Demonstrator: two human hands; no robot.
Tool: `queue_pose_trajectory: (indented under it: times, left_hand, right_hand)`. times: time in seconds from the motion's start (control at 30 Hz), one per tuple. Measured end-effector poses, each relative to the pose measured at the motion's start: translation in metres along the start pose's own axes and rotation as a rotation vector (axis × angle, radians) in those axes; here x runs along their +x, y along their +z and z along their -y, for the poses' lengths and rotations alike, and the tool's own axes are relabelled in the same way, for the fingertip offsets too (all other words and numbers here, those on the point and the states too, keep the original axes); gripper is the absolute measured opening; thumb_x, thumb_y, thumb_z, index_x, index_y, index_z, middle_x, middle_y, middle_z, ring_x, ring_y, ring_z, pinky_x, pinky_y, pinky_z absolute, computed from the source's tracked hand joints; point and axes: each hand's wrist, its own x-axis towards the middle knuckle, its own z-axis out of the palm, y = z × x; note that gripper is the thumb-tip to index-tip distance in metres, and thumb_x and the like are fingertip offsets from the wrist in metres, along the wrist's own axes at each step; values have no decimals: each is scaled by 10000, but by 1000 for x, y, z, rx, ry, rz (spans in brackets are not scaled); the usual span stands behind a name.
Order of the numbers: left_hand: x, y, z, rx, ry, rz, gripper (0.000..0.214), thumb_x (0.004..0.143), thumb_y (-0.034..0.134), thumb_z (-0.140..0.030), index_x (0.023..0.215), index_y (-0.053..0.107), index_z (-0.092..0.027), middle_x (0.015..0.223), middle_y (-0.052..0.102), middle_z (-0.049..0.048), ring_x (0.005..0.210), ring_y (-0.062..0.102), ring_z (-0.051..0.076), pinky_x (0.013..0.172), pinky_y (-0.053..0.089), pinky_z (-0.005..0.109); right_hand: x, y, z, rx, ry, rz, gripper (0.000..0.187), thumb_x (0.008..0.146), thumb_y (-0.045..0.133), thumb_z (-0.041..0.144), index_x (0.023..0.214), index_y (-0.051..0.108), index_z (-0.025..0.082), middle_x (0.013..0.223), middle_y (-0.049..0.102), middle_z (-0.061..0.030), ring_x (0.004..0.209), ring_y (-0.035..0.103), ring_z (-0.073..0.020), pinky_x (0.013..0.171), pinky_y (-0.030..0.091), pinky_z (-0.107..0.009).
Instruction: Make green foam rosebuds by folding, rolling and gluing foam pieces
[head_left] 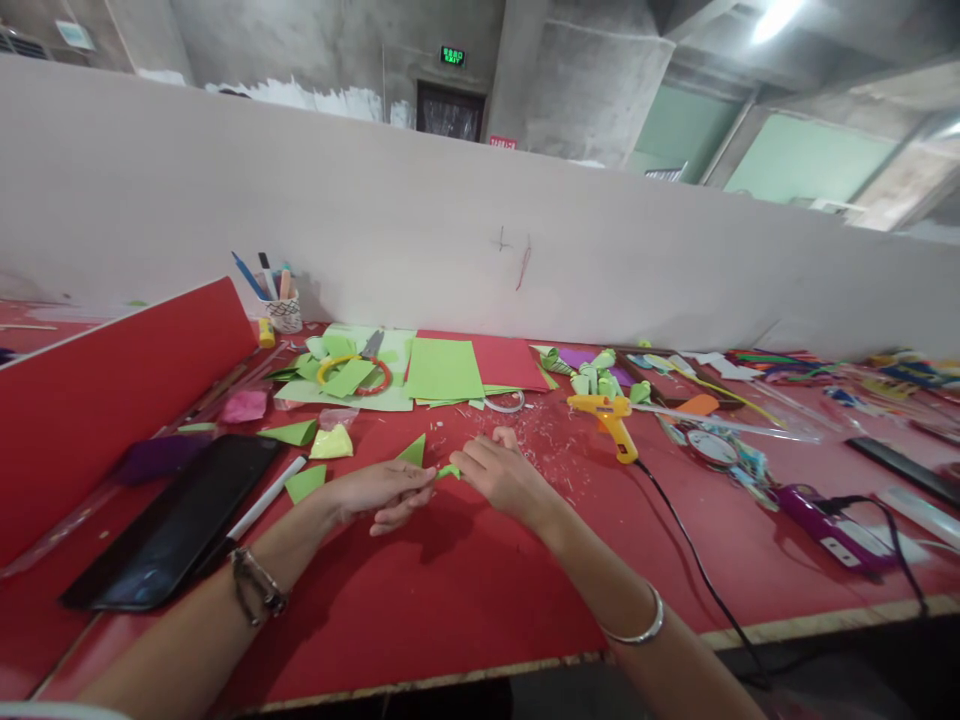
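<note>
A: Head view, sole camera. Where's the piece?

B: Small green paper, mid-table, between the two hands. Left hand: thumb and fingers pinched on its left end. Right hand: fingers closed over the right end, exact contact hidden.

A: Likely handling?

B: Next to no weight, I'd judge. Thin, bendable, quick to crease or tear; probably not slippery. Best held lightly by its two ends, fingertips only.

A: The green point just beyond the left hand?

B: A paper triangle. Cannot tell whether it joins the piece.

A: Surface?

B: Red table, flat, pale scraps scattered beyond the right hand. Yellow glue gun lying to the right. Scissors far left, among cut paper. Green sheet far, near the middle.

A: Room?

B: Pale partition along the far side. Past it, rough grey wall, lit exit sign, bright ceiling lamp far right.
</note>
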Motion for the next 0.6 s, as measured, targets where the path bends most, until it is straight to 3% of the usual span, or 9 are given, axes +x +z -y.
queue_pose_trajectory:
  times: [0.13, 0.2, 0.33, 0.4, 0.5, 0.6]
  left_hand:
    - [0, 3, -2, 29, -1, -29, 421, 858, 274, -464, 560, 360, -180, 275, 297, -81, 241, 242, 59, 314, 218, 178]
    - [0, 5, -5, 203, 46, -100, 431, 873, 249, -440, 595, 424, -162, 324, 387, -57, 291, 344, 69, 385, 306, 185]
    - [0, 10, -9, 1007, 168, -483, 323, 880, 307, -358, 762, 521, -147, 581, 583, 31, 530, 545, 135, 554, 383, 232]
    - [1, 12, -8, 1369, 177, -593, 260, 866, 367, -329, 821, 542, -142, 656, 609, 73, 595, 575, 177, 581, 380, 263]
    - [4, 12, -4, 1608, 184, -580, 254, 873, 362, -276, 806, 560, -133, 626, 606, 96, 592, 589, 208, 580, 378, 287]
    - [6, 9, -2, 1631, 132, -561, 259, 874, 354, -252, 783, 568, -140, 579, 590, 81, 563, 587, 209, 529, 361, 269]
  right_hand:
    - [-1, 3, -1, -10, 5, -3, 205, 896, 316, 150, 851, 515, 164, 703, 522, -7, 686, 431, -123, 776, 206, -293]
    - [0, 4, -2, 18, 12, 49, 195, 899, 334, 179, 829, 515, 169, 696, 533, -5, 687, 447, -123, 754, 211, -286]
    - [2, 6, -3, 129, 72, 190, 225, 903, 349, 228, 771, 522, 173, 707, 585, -9, 699, 500, -127, 699, 214, -277]
    - [3, 6, -2, 195, 114, 216, 236, 905, 345, 243, 784, 533, 172, 728, 619, -12, 697, 526, -126, 691, 214, -278]
    - [3, 5, 0, 260, 162, 222, 244, 905, 344, 259, 802, 548, 174, 737, 650, -15, 661, 545, -125, 691, 216, -281]
    - [3, 6, 1, 277, 153, 182, 245, 909, 334, 261, 856, 559, 183, 769, 663, -21, 671, 554, -126, 699, 212, -283]
